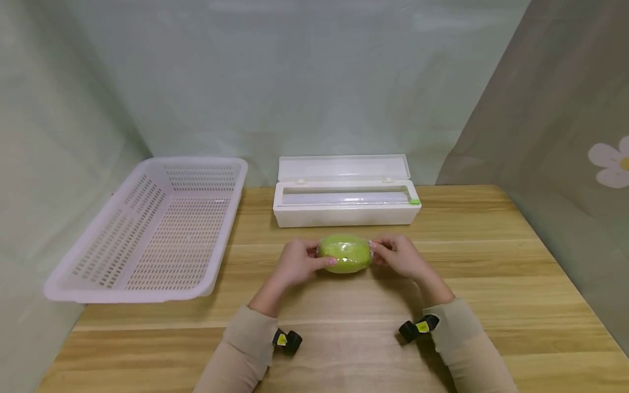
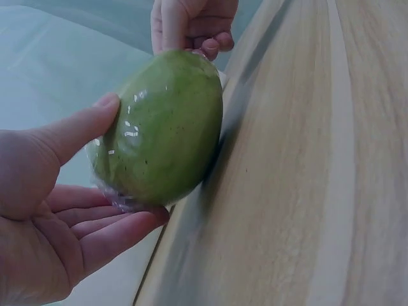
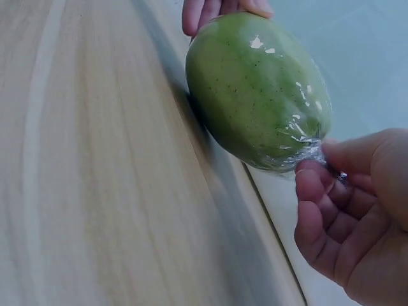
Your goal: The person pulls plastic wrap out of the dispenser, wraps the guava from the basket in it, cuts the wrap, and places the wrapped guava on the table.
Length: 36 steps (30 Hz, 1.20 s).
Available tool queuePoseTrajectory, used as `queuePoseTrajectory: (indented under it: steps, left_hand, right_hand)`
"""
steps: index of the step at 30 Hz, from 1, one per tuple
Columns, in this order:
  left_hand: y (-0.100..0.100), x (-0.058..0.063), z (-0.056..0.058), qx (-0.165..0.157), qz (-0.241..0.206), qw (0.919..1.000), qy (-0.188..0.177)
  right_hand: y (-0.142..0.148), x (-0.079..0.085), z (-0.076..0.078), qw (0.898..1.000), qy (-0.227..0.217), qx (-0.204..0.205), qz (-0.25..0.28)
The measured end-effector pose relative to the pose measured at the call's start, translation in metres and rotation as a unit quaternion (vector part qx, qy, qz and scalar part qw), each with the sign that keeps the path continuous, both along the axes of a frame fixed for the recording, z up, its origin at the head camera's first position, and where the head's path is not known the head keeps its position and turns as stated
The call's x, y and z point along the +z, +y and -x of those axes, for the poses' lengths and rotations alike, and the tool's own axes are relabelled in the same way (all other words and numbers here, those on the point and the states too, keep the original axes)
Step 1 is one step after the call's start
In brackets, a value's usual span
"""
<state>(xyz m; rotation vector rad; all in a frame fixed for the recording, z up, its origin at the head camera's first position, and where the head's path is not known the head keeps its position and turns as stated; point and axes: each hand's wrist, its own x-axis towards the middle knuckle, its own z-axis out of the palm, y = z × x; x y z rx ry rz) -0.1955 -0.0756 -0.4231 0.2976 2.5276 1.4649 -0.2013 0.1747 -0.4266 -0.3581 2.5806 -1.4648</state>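
Note:
A green mango [image 1: 346, 254], tightly wrapped in clear cling film, is held just above the table in front of the white box. My left hand [image 1: 298, 263] grips its left end, thumb on the near side and fingers curved beneath, as the left wrist view shows. At the opposite end my right hand [image 1: 400, 255] pinches a gathered, twisted tuft of the cling film [image 3: 311, 153] between thumb and forefinger. Its other fingers are curled loosely. Shiny highlights and small dark specks show on the mango's skin through the film.
Behind the hands stands a white cling film box [image 1: 344, 217], lid raised, with a roll [image 1: 344, 198] inside and a green slider at its right end. A large white plastic basket [image 1: 213, 273] with slotted walls sits at the left of the wooden table [image 1: 491, 273]. Cloth hangs around the table.

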Motion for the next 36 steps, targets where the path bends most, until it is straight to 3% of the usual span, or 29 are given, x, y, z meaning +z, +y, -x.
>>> queuePoseTrajectory:
  steps: [3,6,10,12,18,27,34,36]
  left_hand:
    - [-0.001,-0.002,0.001,0.025,-0.009,0.9993,-0.026]
    - [-0.002,-0.003,0.002,0.037,-0.003,0.9984,-0.044]
    - [-0.002,-0.004,0.002,0.018,-0.019,0.9978,-0.061]
    - [-0.002,-0.005,0.002,-0.007,-0.036,0.9976,-0.058]
    - [-0.003,-0.008,0.004,-0.061,-0.067,0.9954,-0.031]
    - [-0.001,0.019,-0.008,-0.089,-0.075,0.9929,-0.026]
    - [-0.003,-0.003,0.001,-0.087,-0.060,0.9943,-0.014]
    - [-0.004,-0.007,0.003,-0.095,-0.064,0.9934,-0.007]
  right_hand:
    - [0.000,0.001,0.000,1.000,-0.021,0.005,0.013]
    - [0.000,0.000,-0.001,0.998,-0.042,0.036,0.036]
    - [-0.003,0.000,-0.002,0.991,-0.066,0.088,0.070]
    - [-0.005,-0.001,-0.003,0.989,-0.070,0.102,0.077]
    - [-0.010,0.000,-0.005,0.989,-0.068,0.108,0.072]
    - [-0.014,-0.001,-0.005,0.993,-0.003,0.119,0.026]
    - [-0.023,0.024,-0.017,0.991,0.011,0.132,0.015]
    - [-0.023,0.024,-0.017,0.990,0.009,0.137,0.018]
